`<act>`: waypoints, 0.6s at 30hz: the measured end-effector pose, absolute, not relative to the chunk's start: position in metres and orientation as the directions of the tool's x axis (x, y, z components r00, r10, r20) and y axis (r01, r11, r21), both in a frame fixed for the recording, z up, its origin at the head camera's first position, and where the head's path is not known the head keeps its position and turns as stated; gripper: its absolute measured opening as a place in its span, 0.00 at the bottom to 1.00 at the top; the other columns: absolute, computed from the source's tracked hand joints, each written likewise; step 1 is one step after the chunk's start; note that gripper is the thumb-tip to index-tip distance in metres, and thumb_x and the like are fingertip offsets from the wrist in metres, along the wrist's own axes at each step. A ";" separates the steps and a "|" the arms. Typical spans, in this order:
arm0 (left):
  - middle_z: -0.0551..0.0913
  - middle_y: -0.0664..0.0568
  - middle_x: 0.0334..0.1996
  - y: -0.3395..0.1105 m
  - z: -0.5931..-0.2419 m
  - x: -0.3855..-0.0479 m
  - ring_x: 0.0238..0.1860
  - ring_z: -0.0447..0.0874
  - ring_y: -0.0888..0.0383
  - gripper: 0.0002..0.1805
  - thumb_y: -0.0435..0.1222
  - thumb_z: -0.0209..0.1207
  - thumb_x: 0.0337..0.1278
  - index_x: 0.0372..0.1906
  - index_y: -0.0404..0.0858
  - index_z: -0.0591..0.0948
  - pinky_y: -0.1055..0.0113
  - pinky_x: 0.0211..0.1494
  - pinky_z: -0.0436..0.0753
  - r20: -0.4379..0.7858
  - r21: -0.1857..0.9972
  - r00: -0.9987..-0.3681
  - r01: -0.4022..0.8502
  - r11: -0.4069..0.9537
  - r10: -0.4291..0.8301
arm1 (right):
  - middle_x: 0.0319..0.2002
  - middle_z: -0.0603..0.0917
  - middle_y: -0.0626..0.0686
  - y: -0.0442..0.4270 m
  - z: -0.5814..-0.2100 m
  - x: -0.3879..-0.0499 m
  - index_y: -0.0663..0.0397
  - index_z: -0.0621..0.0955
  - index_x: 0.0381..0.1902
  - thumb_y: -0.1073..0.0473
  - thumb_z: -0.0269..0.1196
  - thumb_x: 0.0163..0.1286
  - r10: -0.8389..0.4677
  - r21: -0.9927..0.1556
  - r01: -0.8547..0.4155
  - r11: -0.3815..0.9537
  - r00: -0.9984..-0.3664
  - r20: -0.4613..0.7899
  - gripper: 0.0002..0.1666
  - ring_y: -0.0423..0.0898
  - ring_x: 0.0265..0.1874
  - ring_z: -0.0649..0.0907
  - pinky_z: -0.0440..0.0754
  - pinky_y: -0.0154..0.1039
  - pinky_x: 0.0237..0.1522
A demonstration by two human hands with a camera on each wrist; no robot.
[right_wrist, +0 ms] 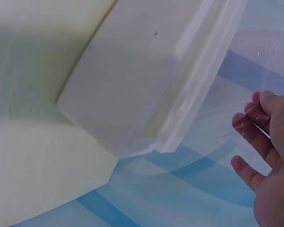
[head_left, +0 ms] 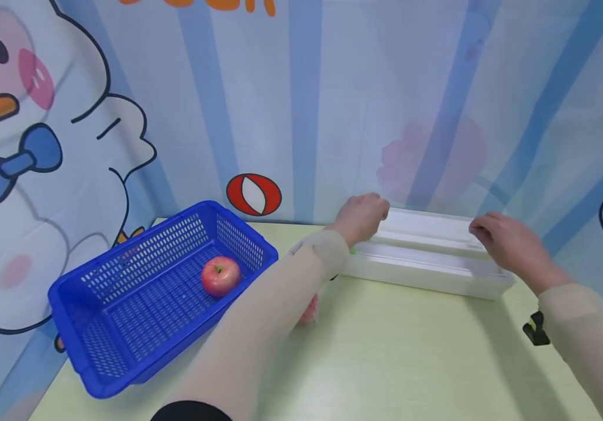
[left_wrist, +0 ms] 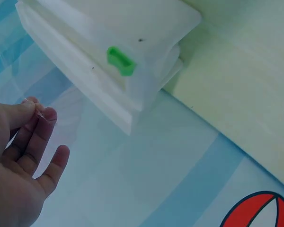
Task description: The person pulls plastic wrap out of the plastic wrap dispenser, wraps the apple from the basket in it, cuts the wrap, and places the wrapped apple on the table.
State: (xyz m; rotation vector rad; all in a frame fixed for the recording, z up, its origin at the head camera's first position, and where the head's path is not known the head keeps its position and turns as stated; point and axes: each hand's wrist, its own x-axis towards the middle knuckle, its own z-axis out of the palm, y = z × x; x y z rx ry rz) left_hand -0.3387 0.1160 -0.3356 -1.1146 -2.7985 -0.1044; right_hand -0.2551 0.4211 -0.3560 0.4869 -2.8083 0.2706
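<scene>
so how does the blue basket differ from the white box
The blue basket has walls full of holes, while the white box has a solid front wall. The basket is broad, whereas the box is long and narrow. The basket stands on the person's left, with an apple inside; the box lies further right, near the back edge. Both rest on the table.

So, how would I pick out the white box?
Look along the back of the pale tabletop, near the striped backdrop. The long white box lies there, with the left hand and right hand near its ends. Unlike the perforated blue basket, it has a plain solid front and a green piece at one end.
</scene>
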 end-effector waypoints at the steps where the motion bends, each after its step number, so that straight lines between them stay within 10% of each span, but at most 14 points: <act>1: 0.88 0.52 0.52 0.115 -0.333 -0.338 0.56 0.86 0.58 0.15 0.28 0.54 0.80 0.55 0.43 0.89 0.64 0.56 0.85 0.143 0.019 -0.720 0.688 0.725 0.679 | 0.40 0.85 0.61 0.421 -0.353 -0.255 0.67 0.85 0.49 0.69 0.64 0.77 -0.303 -0.134 -0.355 0.925 -0.904 0.302 0.08 0.59 0.36 0.85 0.83 0.62 0.40; 8: 0.67 0.54 0.32 0.113 -0.309 -0.337 0.37 0.61 0.60 0.17 0.21 0.50 0.73 0.29 0.43 0.68 0.67 0.38 0.62 0.148 0.049 -0.722 0.687 0.725 0.675 | 0.42 0.85 0.63 0.420 -0.329 -0.257 0.67 0.84 0.49 0.69 0.62 0.78 -0.313 -0.096 -0.356 0.930 -0.900 0.303 0.07 0.63 0.39 0.85 0.82 0.64 0.41; 18: 0.52 0.53 0.30 0.115 -0.269 -0.334 0.34 0.50 0.59 0.20 0.16 0.42 0.60 0.27 0.44 0.56 0.66 0.37 0.53 0.216 0.061 -0.696 0.710 0.702 0.685 | 0.44 0.84 0.67 0.422 -0.290 -0.253 0.70 0.83 0.52 0.68 0.60 0.80 -0.277 -0.059 -0.309 0.949 -0.909 0.311 0.09 0.65 0.40 0.84 0.82 0.64 0.41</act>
